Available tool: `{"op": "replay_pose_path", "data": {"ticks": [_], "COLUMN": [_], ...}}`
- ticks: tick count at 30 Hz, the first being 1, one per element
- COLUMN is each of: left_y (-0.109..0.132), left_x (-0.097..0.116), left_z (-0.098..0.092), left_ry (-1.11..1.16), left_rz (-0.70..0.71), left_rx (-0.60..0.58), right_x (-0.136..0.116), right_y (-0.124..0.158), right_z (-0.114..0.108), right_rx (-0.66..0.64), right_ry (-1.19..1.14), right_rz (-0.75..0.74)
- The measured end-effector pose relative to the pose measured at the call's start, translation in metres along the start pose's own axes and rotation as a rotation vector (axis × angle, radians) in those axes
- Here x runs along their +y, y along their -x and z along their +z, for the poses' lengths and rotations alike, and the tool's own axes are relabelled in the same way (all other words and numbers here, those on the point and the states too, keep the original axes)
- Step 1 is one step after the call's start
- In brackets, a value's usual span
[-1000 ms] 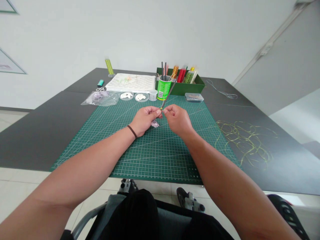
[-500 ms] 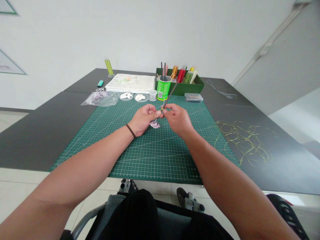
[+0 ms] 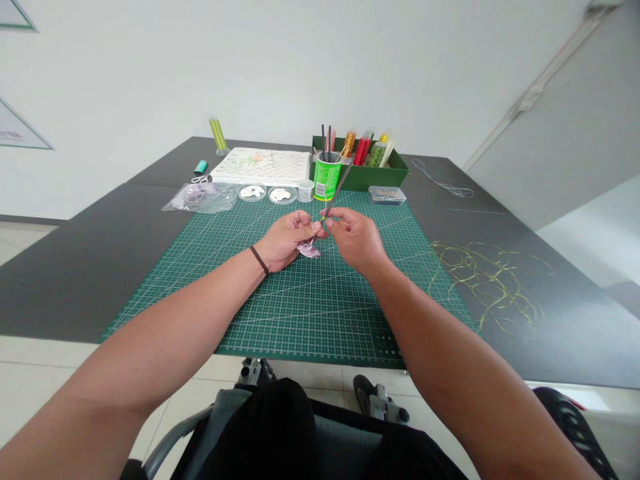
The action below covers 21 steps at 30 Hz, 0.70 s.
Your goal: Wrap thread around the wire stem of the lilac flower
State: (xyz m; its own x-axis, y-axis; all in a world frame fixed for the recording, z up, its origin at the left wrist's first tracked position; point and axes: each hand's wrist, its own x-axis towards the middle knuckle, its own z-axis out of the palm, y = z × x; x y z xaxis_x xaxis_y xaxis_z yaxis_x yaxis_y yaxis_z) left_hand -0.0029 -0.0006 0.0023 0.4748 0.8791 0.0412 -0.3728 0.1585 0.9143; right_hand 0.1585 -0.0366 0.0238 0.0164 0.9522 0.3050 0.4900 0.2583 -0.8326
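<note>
Both hands meet over the middle of a green cutting mat (image 3: 300, 307). My left hand (image 3: 286, 239) is closed in a pinch on a small pale purple flower piece (image 3: 308, 249) that hangs just under its fingers. My right hand (image 3: 354, 237) is closed on a thin dark stem (image 3: 336, 193) that slants up and away to the right from the pinch point. The fingertips of the two hands touch where the stem meets the purple piece. A dark band sits on my left wrist.
At the mat's far edge stand a green can (image 3: 326, 179) with sticks, a green box (image 3: 373, 175) of bead tubes, small round dishes (image 3: 253, 193), a clear bag (image 3: 200, 197) and a white sheet (image 3: 263, 165). Loose yellow-green cord (image 3: 487, 280) lies tangled at right.
Both hands shifted slightly, and the stem tilted a little more upright. The purple piece stays under my left fingers.
</note>
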Motion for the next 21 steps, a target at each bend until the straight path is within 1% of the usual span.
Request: {"op": "replay_pose_path", "data": {"ticks": [7, 11, 16, 19, 21], "left_y": [-0.0022, -0.0022, -0.0003, 0.0018, 0.0034], "left_x": [-0.0011, -0.0017, -0.0008, 0.0016, 0.0038], "left_z": [0.0, 0.0004, 0.0007, 0.0003, -0.0001], "left_ry": [-0.014, 0.021, 0.103, 0.147, 0.178], "left_rz": [0.058, 0.079, 0.05, 0.007, -0.049], "left_rx": [0.05, 0.047, -0.022, -0.083, -0.137], "right_x": [-0.0005, -0.0015, -0.0013, 0.0009, 0.0021], "right_y": [0.0003, 0.0004, -0.0004, -0.0007, -0.0003], "right_z": [-0.0003, 0.0006, 0.0013, 0.0016, 0.0016], "right_rx": [0.01, 0.041, 0.037, -0.027, -0.084], "right_ry": [-0.008, -0.009, -0.046, -0.154, -0.248], "right_rz": [0.006, -0.008, -0.017, -0.016, -0.01]}}
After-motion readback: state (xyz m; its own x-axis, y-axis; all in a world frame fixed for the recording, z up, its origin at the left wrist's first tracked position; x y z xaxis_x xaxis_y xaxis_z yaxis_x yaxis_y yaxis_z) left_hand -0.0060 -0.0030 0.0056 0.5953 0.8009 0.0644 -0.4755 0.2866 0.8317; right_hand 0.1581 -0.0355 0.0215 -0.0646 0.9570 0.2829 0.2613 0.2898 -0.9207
